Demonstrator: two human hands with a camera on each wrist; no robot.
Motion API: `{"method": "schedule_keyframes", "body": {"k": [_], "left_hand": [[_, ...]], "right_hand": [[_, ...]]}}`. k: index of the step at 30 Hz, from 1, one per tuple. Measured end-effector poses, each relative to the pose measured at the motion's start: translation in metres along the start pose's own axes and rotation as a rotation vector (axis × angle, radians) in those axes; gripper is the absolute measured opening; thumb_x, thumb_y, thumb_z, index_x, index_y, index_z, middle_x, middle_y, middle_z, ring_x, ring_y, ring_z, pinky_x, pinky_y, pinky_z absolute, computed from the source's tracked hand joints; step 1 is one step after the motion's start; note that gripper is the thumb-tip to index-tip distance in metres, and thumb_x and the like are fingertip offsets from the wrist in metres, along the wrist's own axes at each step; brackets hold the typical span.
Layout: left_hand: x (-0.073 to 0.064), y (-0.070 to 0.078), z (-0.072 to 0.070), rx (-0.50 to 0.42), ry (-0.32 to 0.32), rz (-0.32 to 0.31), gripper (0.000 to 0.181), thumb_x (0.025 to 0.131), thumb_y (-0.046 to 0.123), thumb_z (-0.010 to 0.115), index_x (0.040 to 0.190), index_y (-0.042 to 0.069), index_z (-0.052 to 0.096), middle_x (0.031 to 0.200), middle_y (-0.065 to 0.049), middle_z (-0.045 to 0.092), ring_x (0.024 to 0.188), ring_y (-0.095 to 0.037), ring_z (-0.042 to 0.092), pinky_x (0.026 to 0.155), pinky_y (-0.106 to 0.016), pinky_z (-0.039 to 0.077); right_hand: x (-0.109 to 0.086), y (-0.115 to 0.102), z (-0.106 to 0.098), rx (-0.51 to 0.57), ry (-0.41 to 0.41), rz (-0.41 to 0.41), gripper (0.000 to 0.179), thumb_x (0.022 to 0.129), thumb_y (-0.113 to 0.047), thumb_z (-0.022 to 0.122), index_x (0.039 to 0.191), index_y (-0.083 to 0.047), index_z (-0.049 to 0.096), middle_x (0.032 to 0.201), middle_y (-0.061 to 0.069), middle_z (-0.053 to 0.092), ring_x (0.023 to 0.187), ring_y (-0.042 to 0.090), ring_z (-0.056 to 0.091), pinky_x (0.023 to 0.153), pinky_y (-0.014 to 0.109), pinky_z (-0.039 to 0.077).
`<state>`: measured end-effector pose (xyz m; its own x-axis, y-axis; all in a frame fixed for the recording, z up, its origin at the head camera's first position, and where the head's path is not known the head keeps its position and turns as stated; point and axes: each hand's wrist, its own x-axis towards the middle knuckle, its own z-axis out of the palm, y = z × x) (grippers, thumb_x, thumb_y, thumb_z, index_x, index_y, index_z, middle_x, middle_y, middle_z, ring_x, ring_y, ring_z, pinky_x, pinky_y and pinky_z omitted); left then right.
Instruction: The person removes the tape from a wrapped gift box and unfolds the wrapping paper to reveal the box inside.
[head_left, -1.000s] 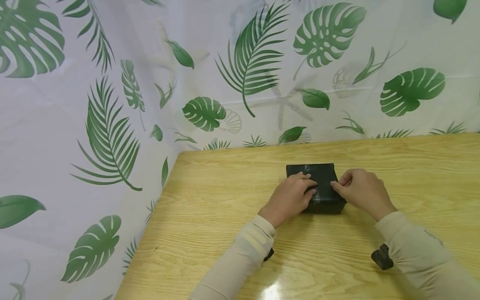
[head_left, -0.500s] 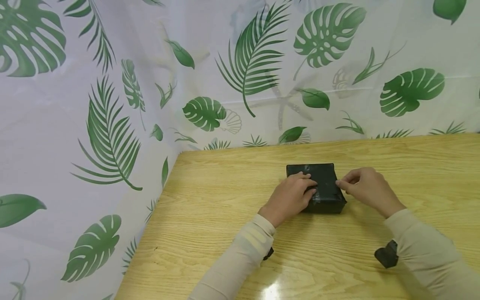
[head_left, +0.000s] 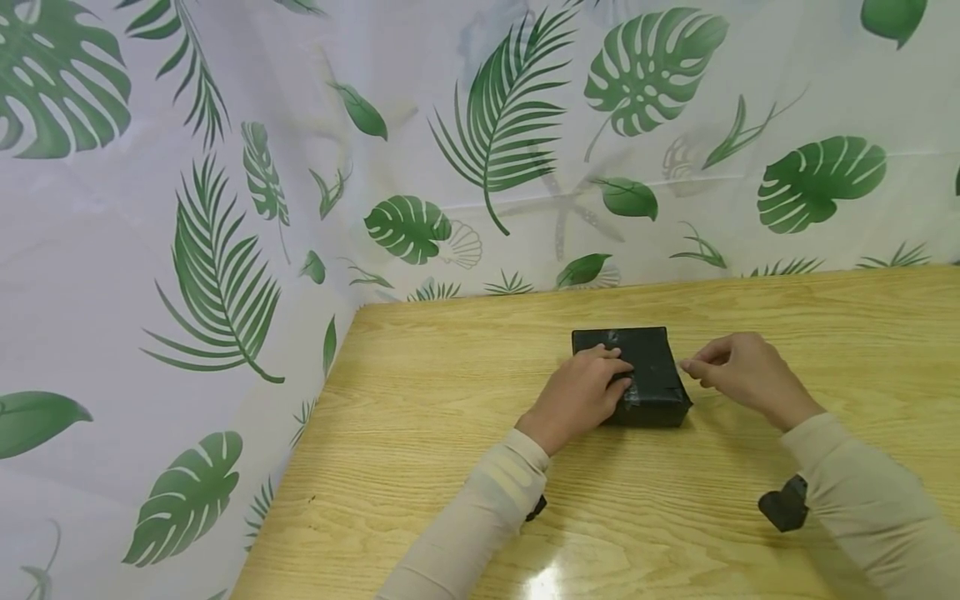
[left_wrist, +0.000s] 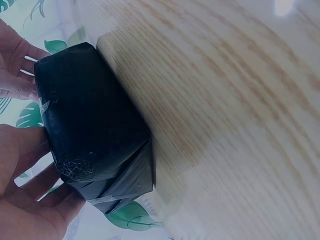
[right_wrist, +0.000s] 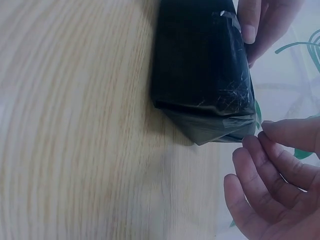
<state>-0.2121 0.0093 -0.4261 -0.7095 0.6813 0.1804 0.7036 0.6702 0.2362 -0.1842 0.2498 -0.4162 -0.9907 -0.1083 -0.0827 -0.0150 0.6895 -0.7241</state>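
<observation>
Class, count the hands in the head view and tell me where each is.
2: the left hand rests on the black package; the right hand is close by its right edge. Neither is fully hidden.

A person's right hand (head_left: pixel 752 377), fingertips on the black box's (head_left: pixel 654 358) top a second earlier, has drawn rightward, thumb and forefinger now just beyond its edge.

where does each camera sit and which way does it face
Head: on the head, facing forward and down at the black package; left hand, right hand and sleeves show.
Left wrist: on that wrist, facing the package; both hands show.
Right wrist: on that wrist, facing the package; both hands show.
Wrist views share package and table.
</observation>
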Motion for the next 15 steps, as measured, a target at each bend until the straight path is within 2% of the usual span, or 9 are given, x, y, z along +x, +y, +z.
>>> {"method": "schedule_keyframes", "body": {"k": [15], "left_hand": [[-0.0009, -0.0008, -0.0001, -0.011, -0.006, -0.004, 0.028, 0.104, 0.023, 0.061, 0.128, 0.012, 0.072, 0.137, -0.004, 0.064, 0.137, -0.021, 0.05, 0.112, -0.025, 0.039]], "right_hand": [[-0.0006, 0.0053, -0.0008, 0.043, -0.008, -0.002, 0.041, 0.103, -0.03, 0.061, 0.109, 0.009, 0.071, 0.102, 0.019, 0.07, 0.087, 0.03, 0.066, 0.071, 0.041, 0.055]]}}
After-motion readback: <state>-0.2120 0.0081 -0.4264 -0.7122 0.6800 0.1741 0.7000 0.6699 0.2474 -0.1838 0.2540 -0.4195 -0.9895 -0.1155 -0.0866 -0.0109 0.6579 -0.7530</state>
